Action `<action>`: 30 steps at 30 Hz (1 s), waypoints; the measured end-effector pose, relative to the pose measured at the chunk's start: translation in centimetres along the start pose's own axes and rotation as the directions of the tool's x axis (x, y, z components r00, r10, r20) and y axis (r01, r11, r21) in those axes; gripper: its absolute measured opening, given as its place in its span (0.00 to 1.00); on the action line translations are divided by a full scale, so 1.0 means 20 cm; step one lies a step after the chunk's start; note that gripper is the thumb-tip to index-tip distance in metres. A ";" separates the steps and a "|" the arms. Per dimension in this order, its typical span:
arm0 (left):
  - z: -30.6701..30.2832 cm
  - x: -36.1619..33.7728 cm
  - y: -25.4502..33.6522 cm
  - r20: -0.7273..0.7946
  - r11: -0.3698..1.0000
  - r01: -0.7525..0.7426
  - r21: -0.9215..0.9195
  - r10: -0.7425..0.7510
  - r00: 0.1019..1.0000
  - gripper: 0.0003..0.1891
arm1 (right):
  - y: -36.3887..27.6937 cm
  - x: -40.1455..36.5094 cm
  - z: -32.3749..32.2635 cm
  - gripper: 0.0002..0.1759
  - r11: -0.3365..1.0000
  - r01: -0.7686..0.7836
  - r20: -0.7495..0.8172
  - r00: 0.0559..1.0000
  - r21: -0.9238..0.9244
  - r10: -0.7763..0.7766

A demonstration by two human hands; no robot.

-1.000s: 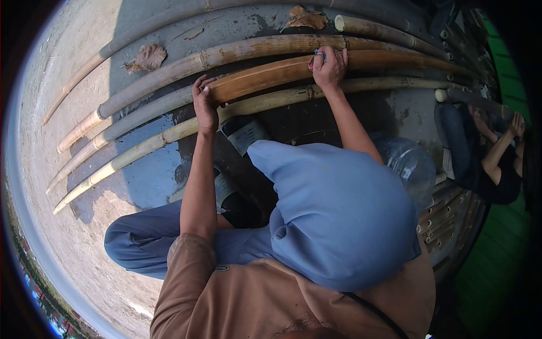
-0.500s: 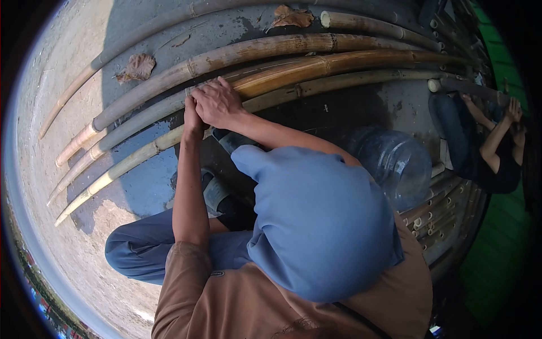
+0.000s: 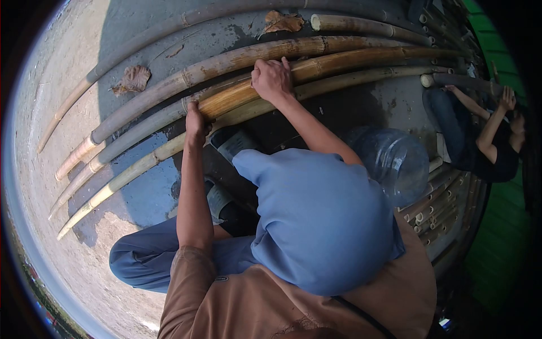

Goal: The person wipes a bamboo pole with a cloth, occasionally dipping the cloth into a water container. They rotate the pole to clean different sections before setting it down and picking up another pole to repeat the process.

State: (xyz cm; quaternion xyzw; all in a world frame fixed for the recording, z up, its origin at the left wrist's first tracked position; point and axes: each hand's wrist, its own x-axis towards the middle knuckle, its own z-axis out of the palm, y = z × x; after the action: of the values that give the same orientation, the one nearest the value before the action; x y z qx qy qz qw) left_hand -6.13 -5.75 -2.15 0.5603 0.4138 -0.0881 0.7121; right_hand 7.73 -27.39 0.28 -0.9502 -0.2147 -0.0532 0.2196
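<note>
A long bamboo pole [image 3: 228, 100] lies across the ground in front of me, grey at its lower left and a shiny golden brown further right. My left hand [image 3: 196, 121] is closed around it near a joint, where the colour changes. Further up the same pole, my right hand [image 3: 272, 81] is wrapped over the top with its fingers curled; whether anything sits under the palm is hidden. On the far side runs a mottled bamboo pole [image 3: 237, 58], and on the near side a paler bamboo pole [image 3: 158, 152].
Another thin pole [image 3: 135, 46] and a short bamboo length [image 3: 361, 25] lie beyond, with dry leaves [image 3: 280, 22] nearby. A clear plastic water jug [image 3: 398, 166] stands at right, near stacked bamboo [image 3: 435, 209]. A co-worker [image 3: 480, 135] sits at far right, handling a pole.
My right hand has moved from beside my left hand up the pole to the right, uncovering golden-brown bamboo between them. My left hand stays near the same joint. The view has shifted slightly.
</note>
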 end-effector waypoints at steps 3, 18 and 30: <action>-0.07 0.21 -0.22 0.087 0.944 -0.058 -0.325 0.091 0.992 0.33 | -0.58 -0.14 0.29 0.12 0.943 0.273 0.099 0.950 0.190 -0.295; -0.02 0.04 -0.10 -0.111 0.996 -0.088 0.028 0.090 0.990 0.29 | 1.04 0.12 -0.30 0.14 0.960 -0.257 -0.407 0.893 -0.108 0.193; -0.60 0.18 -0.11 -0.278 0.978 -0.159 -0.136 0.116 0.954 0.24 | 0.33 0.03 -0.05 0.11 0.999 0.052 -0.336 0.940 -0.005 -0.050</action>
State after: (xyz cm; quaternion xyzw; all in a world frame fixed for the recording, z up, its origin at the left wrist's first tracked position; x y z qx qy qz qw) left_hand -11.06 5.14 -6.51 0.5370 0.4719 0.0713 0.6956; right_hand 11.14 -32.98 -1.30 -0.9208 -0.1987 -0.2198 0.2534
